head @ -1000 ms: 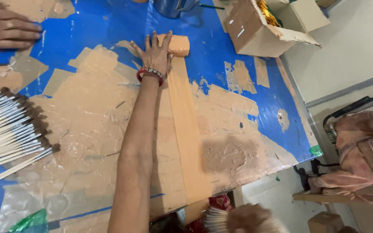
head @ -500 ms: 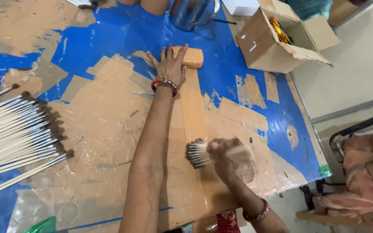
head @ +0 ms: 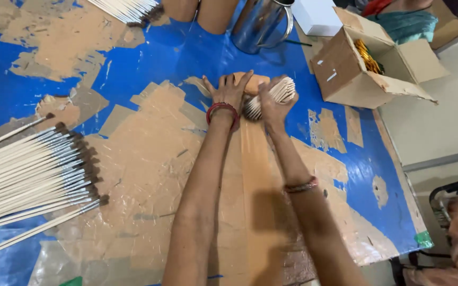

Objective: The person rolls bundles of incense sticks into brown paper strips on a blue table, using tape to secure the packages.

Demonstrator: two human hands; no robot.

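My left hand [head: 229, 91] lies flat, fingers spread, on a tan lump of dough-like paste [head: 255, 80] at the far end of a long tan strip [head: 258, 175] on the blue table. A red bangle circles that wrist. My right hand [head: 271, 103] grips a bundle of thin pale sticks [head: 279, 94], held tilted with their dark tips down against the strip beside the lump. The two hands touch each other.
A row of coated sticks with dark tips [head: 33, 175] lies at the left; more sticks [head: 128, 9] lie at the top. A steel jug [head: 261, 24], a white box [head: 319, 16] and an open cardboard box [head: 367, 66] stand at the back right. Table edge runs along the right.
My right hand has carried the stick bundle from the near middle of the strip up to its far end, beside my left hand. The view has shifted forward.
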